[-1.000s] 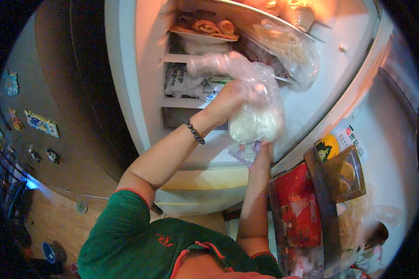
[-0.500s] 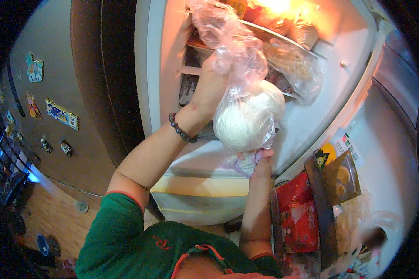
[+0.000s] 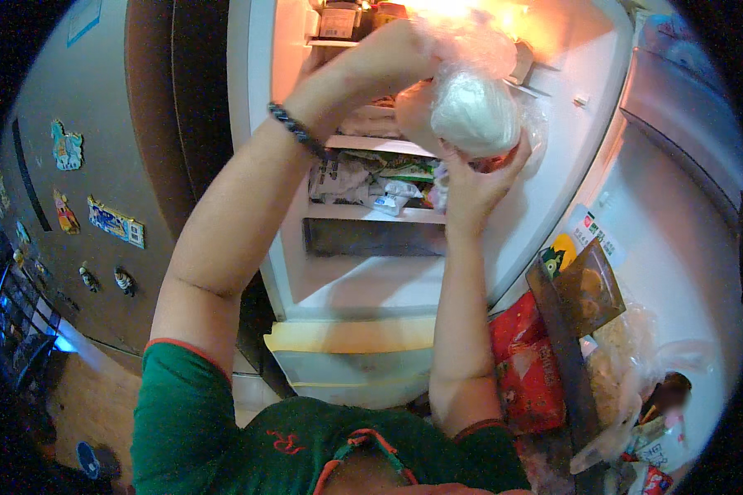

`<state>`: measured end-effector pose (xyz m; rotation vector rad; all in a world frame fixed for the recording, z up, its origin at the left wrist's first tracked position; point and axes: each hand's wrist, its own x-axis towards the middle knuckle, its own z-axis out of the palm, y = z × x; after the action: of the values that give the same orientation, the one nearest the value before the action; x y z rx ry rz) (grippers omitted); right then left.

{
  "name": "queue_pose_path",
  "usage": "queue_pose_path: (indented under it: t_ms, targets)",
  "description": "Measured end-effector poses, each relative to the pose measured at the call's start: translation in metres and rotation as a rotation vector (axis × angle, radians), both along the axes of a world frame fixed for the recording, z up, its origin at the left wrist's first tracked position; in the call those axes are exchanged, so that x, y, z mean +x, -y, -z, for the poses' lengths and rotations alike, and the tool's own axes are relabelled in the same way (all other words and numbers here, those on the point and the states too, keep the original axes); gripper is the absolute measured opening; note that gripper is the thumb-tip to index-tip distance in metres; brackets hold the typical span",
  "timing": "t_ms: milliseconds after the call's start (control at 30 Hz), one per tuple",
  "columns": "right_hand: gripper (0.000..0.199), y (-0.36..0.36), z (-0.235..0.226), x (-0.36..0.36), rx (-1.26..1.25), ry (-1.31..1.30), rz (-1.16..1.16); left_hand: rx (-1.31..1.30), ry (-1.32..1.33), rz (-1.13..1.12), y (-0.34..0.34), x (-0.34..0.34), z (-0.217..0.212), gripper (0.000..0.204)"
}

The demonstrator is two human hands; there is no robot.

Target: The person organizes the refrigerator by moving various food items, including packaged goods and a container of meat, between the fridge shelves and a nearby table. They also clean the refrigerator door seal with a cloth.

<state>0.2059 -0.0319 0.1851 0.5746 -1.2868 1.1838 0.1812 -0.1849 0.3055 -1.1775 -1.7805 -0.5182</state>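
Observation:
A clear plastic bag (image 3: 475, 111) with a round white bundle inside is held up before the open fridge (image 3: 260, 272). My left hand (image 3: 409, 49) is closed on the gathered top of the bag, its fingers partly hidden by plastic and glare. My right hand (image 3: 487, 177) cups the bundle from below, with thumb and fingers curled against its underside. What the white bundle is cannot be made out through the plastic. Just behind the bag, a fridge shelf (image 3: 380, 145) carries pale packages.
Lower down, another shelf (image 3: 371, 213) sits beneath several packets (image 3: 347, 180). To the right, the open fridge door (image 3: 685, 247) bears a red package (image 3: 528, 371) and bagged food (image 3: 615, 355) in its rack. A dark cabinet side with magnets (image 3: 68, 147) stands at the left.
Both hands have raised the bag upward and deeper toward the upper shelves. My right hand has come up from below, and the lower shelves are now uncovered. The view has shifted slightly.

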Motion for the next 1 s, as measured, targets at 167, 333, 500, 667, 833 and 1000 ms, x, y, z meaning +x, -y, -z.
queue_pose_path:
  t_ms: [167,333,500,667,833,1000]
  targets:
    - [0.074,-0.020,-0.005,-0.014,0.076,-0.074,0.182,0.158,1.033,0.455,0.017,0.021,0.024,0.037]
    - [0.058,-0.024,-0.011,-0.014,0.349,-0.395,0.621,0.136,0.648,0.594,-0.008,0.047,0.028,0.047]
    - [0.061,-0.020,-0.034,-0.013,0.284,-0.370,0.535,0.323,0.402,0.613,-0.026,0.011,0.033,0.054]
    - [0.061,-0.037,-0.033,-0.005,-0.022,-0.205,0.229,0.185,0.258,0.650,-0.031,-0.009,-0.024,0.043]
    - [0.059,-0.034,0.001,0.018,-0.258,-0.078,0.199,0.049,0.257,0.447,-0.023,-0.082,-0.063,0.046]
    - [0.057,-0.028,0.025,0.020,-0.248,0.019,0.201,0.027,-0.222,-0.355,0.001,-0.139,-0.052,0.032]
